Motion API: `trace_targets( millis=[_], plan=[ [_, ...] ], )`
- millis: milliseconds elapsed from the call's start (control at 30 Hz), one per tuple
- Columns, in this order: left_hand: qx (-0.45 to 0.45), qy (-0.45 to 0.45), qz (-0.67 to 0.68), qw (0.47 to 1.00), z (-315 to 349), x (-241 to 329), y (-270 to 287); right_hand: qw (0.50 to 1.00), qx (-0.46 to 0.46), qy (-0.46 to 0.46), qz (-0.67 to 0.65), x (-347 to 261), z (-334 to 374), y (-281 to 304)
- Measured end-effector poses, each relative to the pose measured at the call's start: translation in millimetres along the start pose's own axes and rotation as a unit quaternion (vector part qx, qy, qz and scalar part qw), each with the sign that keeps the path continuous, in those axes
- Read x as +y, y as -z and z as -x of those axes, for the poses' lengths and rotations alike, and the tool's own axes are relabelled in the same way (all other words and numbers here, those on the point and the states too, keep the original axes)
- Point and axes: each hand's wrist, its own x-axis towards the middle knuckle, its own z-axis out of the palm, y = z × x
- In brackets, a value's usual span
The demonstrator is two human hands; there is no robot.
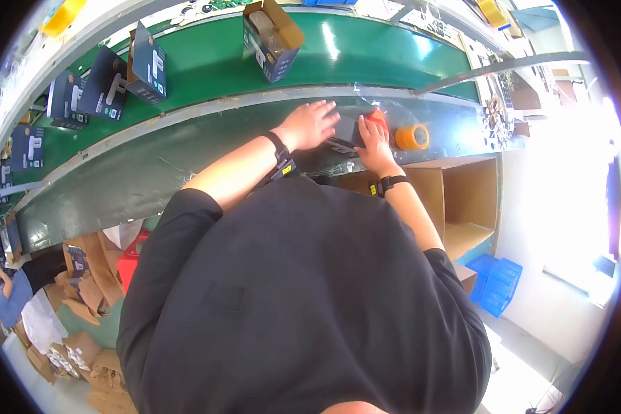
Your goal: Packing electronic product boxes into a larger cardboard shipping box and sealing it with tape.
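A dark printed box (343,135) lies on the grey-green work surface in front of me, partly hidden by my hands. My left hand (310,127) is at its left end, palm down with fingers stretched out, holding nothing. At the right end, my right hand (375,143) has its fingers over a red-orange object (377,118), whose kind I cannot make out behind them. The thumb of that hand is by the box. A roll of yellow tape (412,136) sits just right of the right hand.
Beyond a metal rail runs a green conveyor belt (207,61), with an open dark carton (272,40) and several more at left. An open brown carton (470,200) stands below right, near a blue crate (495,284). Another person (19,298) is at far left.
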Motion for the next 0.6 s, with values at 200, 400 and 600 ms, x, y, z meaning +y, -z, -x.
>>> trace_targets(
  millis=[200,400,600],
  plan=[
    [0.27,0.18,-0.001,0.946,-43,-78,68,0.971,0.215,-0.062,-0.085,29,60,98],
    [0.045,0.149,-0.095,0.983,-33,-176,39,0.758,0.406,-0.284,-0.424,120,200,266],
    [0.135,0.17,-0.032,0.976,-80,-175,-1,0.627,0.379,-0.579,-0.358,188,298,351]
  ],
)
